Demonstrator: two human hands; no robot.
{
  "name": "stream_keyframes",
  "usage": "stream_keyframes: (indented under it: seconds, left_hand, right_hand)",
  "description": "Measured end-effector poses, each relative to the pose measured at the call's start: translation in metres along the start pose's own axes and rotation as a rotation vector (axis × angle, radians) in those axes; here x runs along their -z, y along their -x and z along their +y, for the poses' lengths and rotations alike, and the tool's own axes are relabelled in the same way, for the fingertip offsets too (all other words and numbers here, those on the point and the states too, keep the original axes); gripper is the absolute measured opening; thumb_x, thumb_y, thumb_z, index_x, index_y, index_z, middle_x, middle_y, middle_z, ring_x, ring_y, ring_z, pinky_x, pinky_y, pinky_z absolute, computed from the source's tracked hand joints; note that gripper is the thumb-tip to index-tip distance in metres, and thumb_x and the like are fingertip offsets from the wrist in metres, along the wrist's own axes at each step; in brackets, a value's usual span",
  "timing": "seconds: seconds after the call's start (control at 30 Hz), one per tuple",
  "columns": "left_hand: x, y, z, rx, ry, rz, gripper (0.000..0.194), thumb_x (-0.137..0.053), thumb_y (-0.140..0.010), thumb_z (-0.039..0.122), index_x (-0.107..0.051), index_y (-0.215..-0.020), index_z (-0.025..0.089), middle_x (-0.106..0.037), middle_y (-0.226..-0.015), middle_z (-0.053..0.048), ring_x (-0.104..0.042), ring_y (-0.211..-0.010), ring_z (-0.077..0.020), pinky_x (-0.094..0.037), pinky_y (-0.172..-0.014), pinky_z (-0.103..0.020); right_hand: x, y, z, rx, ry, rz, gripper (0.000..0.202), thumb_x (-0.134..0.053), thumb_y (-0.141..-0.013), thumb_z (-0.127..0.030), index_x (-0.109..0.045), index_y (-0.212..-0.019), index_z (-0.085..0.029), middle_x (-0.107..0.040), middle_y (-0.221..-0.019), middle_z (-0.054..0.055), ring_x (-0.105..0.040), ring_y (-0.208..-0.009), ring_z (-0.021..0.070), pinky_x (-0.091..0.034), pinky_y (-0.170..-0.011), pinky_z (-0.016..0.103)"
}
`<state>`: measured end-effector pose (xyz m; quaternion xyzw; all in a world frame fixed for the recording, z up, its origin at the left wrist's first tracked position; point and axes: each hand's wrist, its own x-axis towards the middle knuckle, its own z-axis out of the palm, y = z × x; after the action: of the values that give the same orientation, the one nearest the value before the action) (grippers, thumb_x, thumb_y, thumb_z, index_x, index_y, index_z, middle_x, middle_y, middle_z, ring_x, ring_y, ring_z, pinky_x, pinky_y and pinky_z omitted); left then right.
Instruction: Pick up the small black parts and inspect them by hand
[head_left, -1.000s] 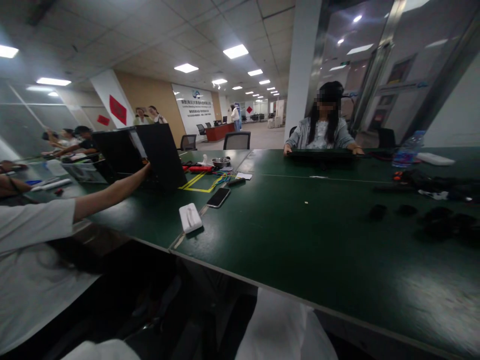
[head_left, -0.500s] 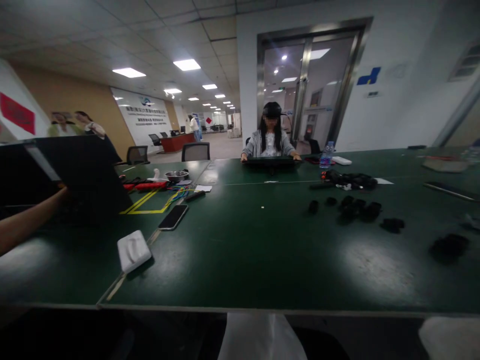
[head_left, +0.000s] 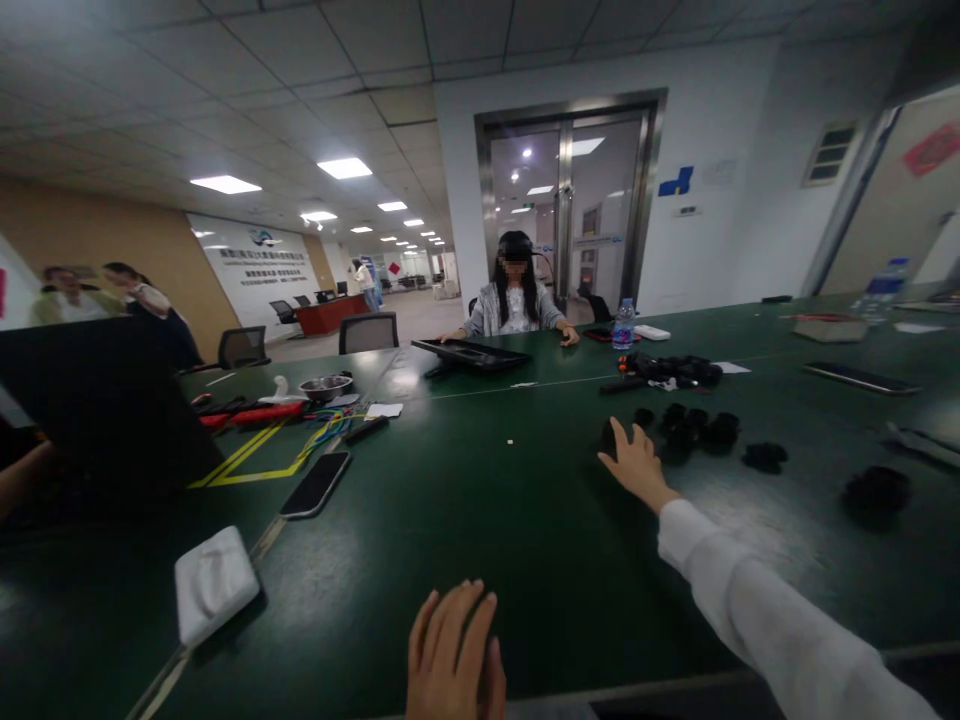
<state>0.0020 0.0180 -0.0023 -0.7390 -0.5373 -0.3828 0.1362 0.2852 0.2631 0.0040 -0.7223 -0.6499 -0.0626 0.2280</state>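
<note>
My right hand, in a white sleeve, stretches across the green table to a small black piece. Its fingers are spread at the piece's near side; whether they touch it I cannot tell. Several more black pieces lie just to the right of that hand, in a loose cluster. At the near edge my left hand hovers low over the table with fingers stretched out, holding nothing.
Left lie a white tissue pack, a phone, cables and a metal bowl. Opposite, a person has a hand on a black tilted panel. A bottle stands right of them; a black screen rises at left.
Both my hands have come into view, the right one reaching to the black pieces. The person opposite has shifted the black panel left and let go with one hand. My view has tilted and turned right.
</note>
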Motion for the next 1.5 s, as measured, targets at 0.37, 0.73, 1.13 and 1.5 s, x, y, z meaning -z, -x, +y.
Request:
stream_keyframes:
  seconds: [0.37,0.73,1.13,1.5]
  left_hand:
    - [-0.103,-0.117,-0.082,0.501,-0.093,-0.382,0.048,-0.041,-0.079,0.033,-0.035,-0.122,0.01,-0.036,-0.126,-0.015,-0.034,-0.116,-0.0247,-0.028,-0.095,-0.037]
    - [-0.162,-0.165,-0.083,0.331,0.318,-0.386,0.053,-0.059,-0.067,0.025,-0.042,-0.117,0.018,-0.044,-0.12,-0.008,-0.039,-0.112,-0.0235,-0.027,-0.096,-0.036]
    - [-0.172,-0.164,-0.108,0.541,0.963,-0.052,0.041,-0.051,-0.065,-0.002,-0.054,-0.102,0.015,-0.052,-0.108,-0.008,-0.058,-0.08,-0.0134,-0.048,-0.073,-0.026]
    - [-0.158,-0.156,-0.104,0.67,1.128,-0.024,0.034,-0.056,-0.072,0.015,-0.05,-0.105,0.012,-0.06,-0.089,-0.008,-0.059,-0.068,-0.0125,-0.047,-0.067,-0.024]
  right_hand:
    - [-0.03,-0.023,0.003,0.037,0.06,0.09,0.038,-0.033,-0.082,-0.025,-0.034,-0.12,-0.023,-0.047,-0.101,0.014,-0.051,-0.087,0.0256,-0.04,-0.068,0.036]
    - [-0.044,0.001,-0.11,-0.053,-0.853,0.003,0.035,-0.042,-0.074,-0.035,-0.039,-0.107,-0.023,-0.054,-0.099,0.006,-0.054,-0.088,0.0217,-0.041,-0.077,0.034]
    - [-0.067,0.011,-0.16,-0.019,-1.299,-0.257,0.033,-0.045,-0.072,-0.045,-0.044,-0.097,-0.023,-0.058,-0.082,0.003,-0.058,-0.07,0.0186,-0.046,-0.061,0.031]
    - [-0.061,0.012,-0.159,0.005,-1.363,-0.34,0.035,-0.049,-0.071,-0.047,-0.052,-0.093,-0.02,-0.059,-0.069,0.001,-0.056,-0.059,0.0167,-0.043,-0.054,0.029]
